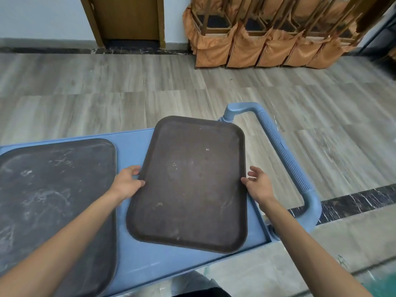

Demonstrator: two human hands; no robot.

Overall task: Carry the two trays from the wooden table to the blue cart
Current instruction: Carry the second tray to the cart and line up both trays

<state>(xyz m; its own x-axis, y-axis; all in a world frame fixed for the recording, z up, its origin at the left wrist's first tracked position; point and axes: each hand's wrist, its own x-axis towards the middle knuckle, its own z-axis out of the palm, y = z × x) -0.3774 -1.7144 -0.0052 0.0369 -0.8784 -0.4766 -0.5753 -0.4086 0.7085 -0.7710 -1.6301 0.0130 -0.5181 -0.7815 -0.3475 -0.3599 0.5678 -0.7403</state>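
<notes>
A: What's nearest the camera?

B: Two bare forearms reaching forward over the blue cart. The left hand grips the left long edge of a dark brown tray, thumb on the rim, fingers curled under.

A: And the other hand?

B: The right hand sits at the tray's right edge, fingers loosely spread and lifted; only the thumb seems to touch the rim, so it is not gripping.

A: Where does that tray lie?

B: Over the right half of the cart's top, turned a little askew. Its near right corner overhangs the cart's front lip; whether it rests flat, I cannot tell.

A: The second one?

B: A scuffed black tray lies flat on the left half, apart from the brown one, a strip of blue between them.

A: Farther out?

B: The cart's ribbed blue handle curves on the right. Beyond is grey wood-look floor, then a brown door and stacked chairs with orange covers against the wall.
</notes>
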